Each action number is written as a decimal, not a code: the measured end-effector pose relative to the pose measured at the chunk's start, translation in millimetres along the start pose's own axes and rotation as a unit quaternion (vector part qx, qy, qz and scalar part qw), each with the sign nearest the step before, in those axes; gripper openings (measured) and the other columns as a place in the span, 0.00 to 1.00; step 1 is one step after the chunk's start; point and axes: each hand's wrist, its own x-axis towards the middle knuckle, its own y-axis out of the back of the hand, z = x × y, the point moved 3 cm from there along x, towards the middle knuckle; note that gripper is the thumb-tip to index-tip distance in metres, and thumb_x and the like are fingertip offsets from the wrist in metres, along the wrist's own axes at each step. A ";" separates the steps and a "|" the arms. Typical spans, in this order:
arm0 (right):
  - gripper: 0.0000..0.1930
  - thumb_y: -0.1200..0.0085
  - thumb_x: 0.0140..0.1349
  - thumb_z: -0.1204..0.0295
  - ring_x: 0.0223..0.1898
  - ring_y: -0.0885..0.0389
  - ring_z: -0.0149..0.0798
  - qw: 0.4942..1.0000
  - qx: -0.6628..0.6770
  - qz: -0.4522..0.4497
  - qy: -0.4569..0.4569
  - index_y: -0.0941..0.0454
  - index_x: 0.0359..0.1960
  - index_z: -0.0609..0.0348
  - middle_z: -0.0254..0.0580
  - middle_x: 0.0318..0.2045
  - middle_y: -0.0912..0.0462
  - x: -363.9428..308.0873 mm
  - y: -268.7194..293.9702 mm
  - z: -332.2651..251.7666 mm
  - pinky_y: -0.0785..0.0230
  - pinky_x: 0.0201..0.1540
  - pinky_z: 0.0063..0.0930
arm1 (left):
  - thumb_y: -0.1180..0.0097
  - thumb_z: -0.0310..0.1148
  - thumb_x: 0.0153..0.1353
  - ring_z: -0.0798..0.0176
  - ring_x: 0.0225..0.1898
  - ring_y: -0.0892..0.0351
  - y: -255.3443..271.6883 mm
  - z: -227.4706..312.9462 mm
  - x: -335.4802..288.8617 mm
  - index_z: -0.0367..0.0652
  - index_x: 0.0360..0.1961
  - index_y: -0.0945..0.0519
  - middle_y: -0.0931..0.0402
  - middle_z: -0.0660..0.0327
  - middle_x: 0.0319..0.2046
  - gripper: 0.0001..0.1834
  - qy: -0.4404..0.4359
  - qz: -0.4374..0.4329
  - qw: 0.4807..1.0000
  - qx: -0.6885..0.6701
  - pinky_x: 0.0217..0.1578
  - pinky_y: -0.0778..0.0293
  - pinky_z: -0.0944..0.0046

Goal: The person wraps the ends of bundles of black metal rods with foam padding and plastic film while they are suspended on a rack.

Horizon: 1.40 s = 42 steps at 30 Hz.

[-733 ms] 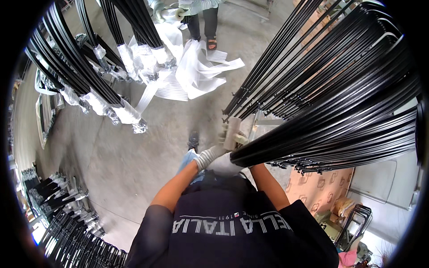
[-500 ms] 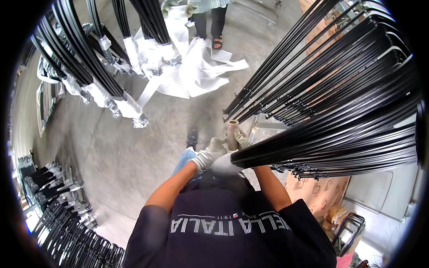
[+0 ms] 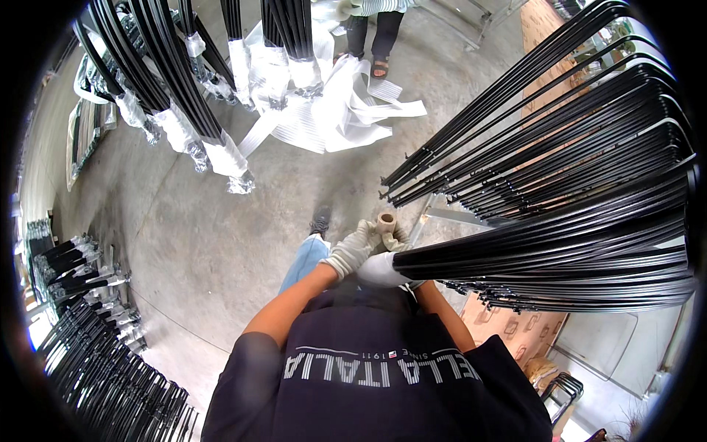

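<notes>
Both my hands wear pale knitted gloves and meet in front of my waist. A small upright roll with a brown cardboard core (image 3: 387, 219) is between them. My left hand (image 3: 353, 250) closes on its left side. My right hand (image 3: 401, 239), partly hidden behind the roll and the wrapped end, grips it from the right. Just below the roll is a white-wrapped end (image 3: 381, 270) of a thick bundle of black metal rods (image 3: 515, 232), which slants up to the right. Whether film runs from the roll to the wrapping cannot be made out.
More black rods (image 3: 560, 140) lean in rows at the right, above a grey metal frame (image 3: 464, 215). Wrapped bundles (image 3: 221, 151) stand upper left near white foam sheets (image 3: 346, 110) on the floor. Another person (image 3: 372, 37) stands beyond. Stacked black frames (image 3: 110, 368) lie lower left.
The roll has tipped so its open core faces me more, and my left hand has come closer to it. The view has shifted slightly. The far person's hands have moved partly out of the picture.
</notes>
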 end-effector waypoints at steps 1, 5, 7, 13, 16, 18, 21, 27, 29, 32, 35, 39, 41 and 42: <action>0.15 0.55 0.58 0.73 0.34 0.27 0.30 1.000 -0.017 -0.015 0.011 0.34 0.47 0.51 0.36 0.37 0.26 3.5 8.1 6.1 0.31 0.35 0.22 | 0.56 0.29 0.56 0.59 0.30 0.27 1.2 -0.8 -0.5 0.41 0.38 0.35 0.28 0.56 0.27 0.08 0.004 0.004 1.000 0.026 0.31 0.32 0.65; 0.17 0.54 0.56 0.76 0.35 0.27 0.30 0.998 0.006 -0.055 0.017 0.36 0.49 0.51 0.37 0.38 0.27 2.7 8.5 4.7 0.30 0.35 0.23 | 0.56 0.26 0.54 0.53 0.27 0.26 0.2 -9.9 2.4 0.40 0.37 0.34 0.27 0.54 0.25 0.08 0.020 0.007 0.996 0.083 0.28 0.32 0.61; 0.18 0.53 0.55 0.77 0.35 0.27 0.30 0.998 0.014 -0.055 -0.013 0.36 0.48 0.51 0.36 0.38 0.27 -2.7 -4.1 -5.9 0.31 0.35 0.23 | 0.56 0.27 0.54 0.53 0.26 0.26 1.5 -6.7 3.3 0.40 0.36 0.34 0.27 0.54 0.24 0.08 0.029 0.000 0.993 0.113 0.27 0.32 0.61; 0.22 0.48 0.49 0.78 0.32 0.26 0.31 0.975 -0.183 0.038 -0.122 0.36 0.47 0.53 0.38 0.34 0.25 7.3 0.4 -19.9 0.32 0.35 0.23 | 0.57 0.30 0.55 0.58 0.25 0.28 5.1 10.2 0.7 0.40 0.33 0.33 0.28 0.56 0.23 0.06 0.039 0.006 0.987 0.155 0.27 0.33 0.65; 0.22 0.45 0.45 0.75 0.31 0.26 0.31 0.985 -0.122 -0.022 -0.123 0.33 0.44 0.54 0.38 0.31 0.25 19.5 11.3 -25.8 0.33 0.34 0.24 | 0.59 0.30 0.57 0.61 0.25 0.31 -1.8 -12.2 0.8 0.40 0.32 0.33 0.29 0.58 0.24 0.06 0.055 0.008 0.995 0.079 0.28 0.34 0.67; 0.21 0.43 0.40 0.72 0.31 0.27 0.31 0.979 -0.154 -0.053 -0.125 0.31 0.41 0.57 0.36 0.29 0.26 19.3 7.4 -32.7 0.34 0.34 0.24 | 0.61 0.30 0.59 0.64 0.26 0.32 -2.3 -12.5 1.3 0.40 0.31 0.32 0.30 0.60 0.24 0.06 0.052 -0.001 0.996 0.066 0.29 0.35 0.68; 0.19 0.45 0.42 0.70 0.30 0.26 0.32 0.982 -0.103 -0.051 -0.149 0.30 0.39 0.59 0.37 0.28 0.26 18.7 23.2 -27.2 0.33 0.34 0.24 | 0.63 0.29 0.60 0.66 0.26 0.33 -11.4 -45.8 0.5 0.41 0.31 0.32 0.31 0.63 0.24 0.06 0.054 0.000 0.996 0.070 0.30 0.35 0.69; 0.22 0.46 0.47 0.65 0.30 0.26 0.35 0.973 -0.105 -0.035 -0.205 0.32 0.44 0.61 0.39 0.30 0.26 16.9 34.2 -29.3 0.32 0.35 0.27 | 0.61 0.28 0.58 0.67 0.27 0.32 -7.1 -18.2 -0.5 0.43 0.32 0.33 0.31 0.62 0.25 0.04 0.055 0.016 0.998 0.011 0.30 0.34 0.68; 0.21 0.47 0.48 0.64 0.30 0.25 0.35 0.978 -0.099 -0.027 -0.184 0.31 0.43 0.61 0.40 0.31 0.26 14.8 29.8 -30.5 0.32 0.35 0.27 | 0.60 0.29 0.58 0.68 0.25 0.32 -6.4 -13.3 -0.3 0.44 0.32 0.33 0.31 0.62 0.23 0.04 0.026 0.034 0.999 0.003 0.29 0.34 0.68; 0.18 0.48 0.50 0.64 0.29 0.25 0.34 0.984 -0.074 -0.019 -0.159 0.30 0.41 0.61 0.41 0.31 0.24 6.8 15.3 -34.7 0.31 0.34 0.26 | 0.58 0.29 0.58 0.69 0.22 0.33 -3.6 -9.1 -0.1 0.44 0.31 0.32 0.31 0.64 0.22 0.03 0.035 0.051 0.998 -0.019 0.26 0.34 0.69; 0.18 0.48 0.51 0.63 0.30 0.24 0.34 0.986 0.000 0.019 -0.167 0.30 0.41 0.62 0.42 0.32 0.24 7.4 30.0 -20.5 0.30 0.34 0.25 | 0.57 0.29 0.57 0.71 0.21 0.35 -5.2 6.2 3.2 0.44 0.31 0.31 0.31 0.65 0.22 0.03 0.135 0.026 0.972 -0.192 0.24 0.35 0.70; 0.18 0.48 0.52 0.62 0.30 0.25 0.35 0.967 0.137 0.009 -0.213 0.30 0.40 0.62 0.42 0.32 0.24 -7.0 -22.3 -27.5 0.30 0.35 0.26 | 0.58 0.29 0.58 0.75 0.21 0.37 -7.0 -16.8 6.0 0.45 0.31 0.31 0.33 0.67 0.21 0.03 0.044 0.084 0.992 -0.086 0.24 0.36 0.72; 0.19 0.49 0.52 0.61 0.30 0.25 0.36 0.970 0.121 0.055 -0.204 0.30 0.40 0.62 0.42 0.31 0.24 3.5 13.9 -11.1 0.30 0.35 0.27 | 0.58 0.28 0.57 0.75 0.21 0.37 -15.7 -27.6 11.6 0.45 0.32 0.32 0.33 0.67 0.21 0.03 0.063 0.046 0.992 -0.094 0.23 0.36 0.72; 0.19 0.49 0.52 0.60 0.30 0.25 0.36 0.970 0.112 0.077 -0.203 0.30 0.40 0.63 0.42 0.30 0.24 7.8 27.8 -5.7 0.30 0.35 0.28 | 0.58 0.28 0.57 0.75 0.22 0.37 -16.8 -29.9 12.2 0.45 0.33 0.32 0.33 0.67 0.21 0.03 0.074 0.030 0.992 -0.098 0.23 0.36 0.72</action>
